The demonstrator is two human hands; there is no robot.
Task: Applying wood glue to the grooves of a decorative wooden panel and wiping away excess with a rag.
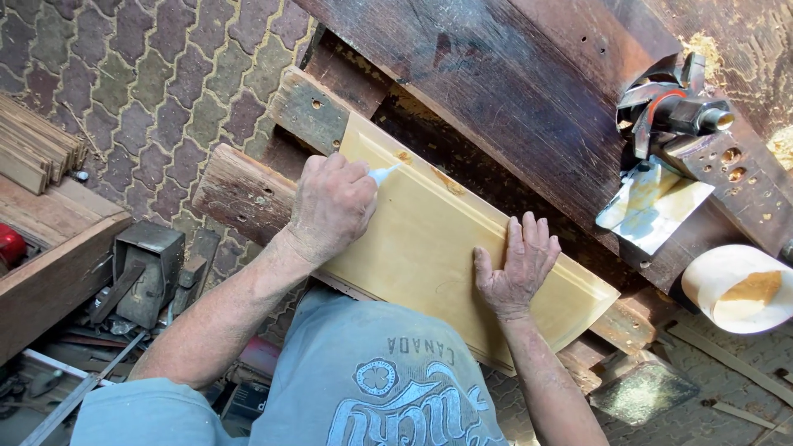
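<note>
I'm seeing no signs, screens or labels here. The only package showing is a tube (pixel 384 173), its white nozzle poking from the left hand (pixel 330 206) over the pale panel's (pixel 413 239) far left end, with its body hiding in the fist.

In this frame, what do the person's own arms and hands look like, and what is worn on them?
Both arms are bare from the upper arm down; no gloves, watch or rings show on the left hand or the right hand. The hands look weathered and dusty. A short sleeve of a light blue-grey T-shirt covers the left shoulder; the shirt front carries a white printed design.
</note>
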